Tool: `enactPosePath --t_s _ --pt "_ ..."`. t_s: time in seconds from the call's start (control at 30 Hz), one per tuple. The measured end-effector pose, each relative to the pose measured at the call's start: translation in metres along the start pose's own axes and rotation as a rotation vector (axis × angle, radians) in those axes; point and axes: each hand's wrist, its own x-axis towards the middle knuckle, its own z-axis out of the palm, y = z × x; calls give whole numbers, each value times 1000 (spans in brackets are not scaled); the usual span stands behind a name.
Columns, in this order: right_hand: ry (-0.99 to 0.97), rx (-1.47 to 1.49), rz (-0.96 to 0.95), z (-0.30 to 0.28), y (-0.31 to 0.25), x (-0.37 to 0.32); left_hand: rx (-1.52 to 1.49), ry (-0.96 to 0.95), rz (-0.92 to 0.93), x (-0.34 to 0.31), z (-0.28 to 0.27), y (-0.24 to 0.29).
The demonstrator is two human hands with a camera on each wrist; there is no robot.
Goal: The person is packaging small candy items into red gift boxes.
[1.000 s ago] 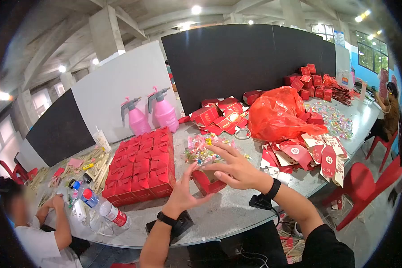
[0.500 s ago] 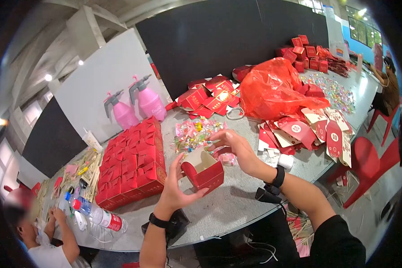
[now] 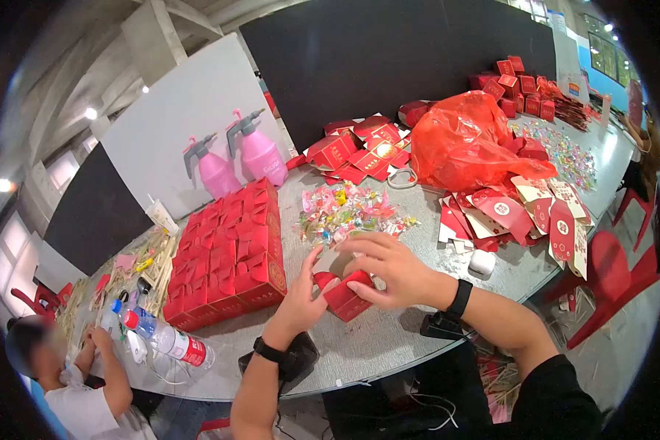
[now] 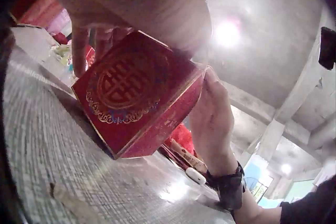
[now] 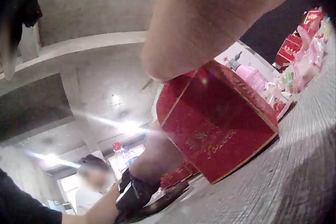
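Observation:
Between my two hands a small red gift box [image 3: 347, 301] stands tilted, close over the tabletop. Gold trim runs along its edges, and a round double-happiness emblem shows on one face of the box [image 4: 126, 87]. My left hand [image 3: 301, 304] grips it from the left, thumb along the near side. From the right, my right hand [image 3: 400, 271] holds the upper part, its thumb on the near face and its fingers arched over the top. Those fingers hide most of the box's top. Just beyond the hands lies a pile of wrapped candies [image 3: 352, 209].
A block of closed red boxes [image 3: 224, 257] stands on the left, with pink spray bottles [image 3: 260, 154] behind it. A red plastic bag [image 3: 458, 147] and flat card pieces [image 3: 502, 213] lie on the right. Water bottles [image 3: 176, 345] lie near another person [image 3: 88, 396].
My right hand has come from beside the candies onto the box's top. The box's pale inside, visible half a second ago, is now mostly covered. The head view has shifted.

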Motion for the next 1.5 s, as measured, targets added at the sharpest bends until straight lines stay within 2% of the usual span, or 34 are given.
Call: enactPosePath --t_s 0.1,0.2,0.27,0.33,0.43,0.47,0.5,0.53,0.6,0.63,0.67,0.7,0.73,0.8,0.87,0.93,1.03,1.2,1.3,1.5 --pt "27 -72 44 -2 3 3 -43 68 96 3 3 -11" --pt "19 -19 92 -1 3 1 -131 49 92 3 -5 -8" --pt "14 22 127 0 4 2 -70 59 87 1 -2 -1" --pt "87 61 107 3 4 3 -10 74 80 2 0 1" --pt "173 191 96 6 7 3 -89 77 27 3 0 -6" --pt "173 192 92 6 11 1 -54 171 143 4 4 -8" --pt "121 249 183 6 16 -3 -19 264 259 4 6 -9" --pt "68 305 276 6 19 -6 -18 265 258 4 5 -7" --pt "38 310 238 10 20 -6 155 470 511 6 3 0" --pt "10 314 200 11 20 -5 155 470 514 4 0 4" --pt "11 312 199 12 17 -5 323 458 561 1 -4 9" --pt "37 333 244 11 11 -4 490 444 605 -3 -6 13" --pt "62 355 289 11 7 -3 489 443 607 -3 -7 19" --pt "138 410 295 14 6 0 661 335 676 -1 -8 29" --pt "212 464 297 14 8 3 697 333 681 0 -10 31" --pt "78 201 120 12 13 3 731 329 681 1 -10 31" --pt "27 67 17 13 16 0 720 341 675 0 -10 31" --pt "48 49 53 10 14 1 629 438 703 -2 -7 22" --pt "38 35 57 8 14 1 525 392 671 -2 -6 16" --pt "11 83 48 18 21 1 533 410 674 0 -5 25"
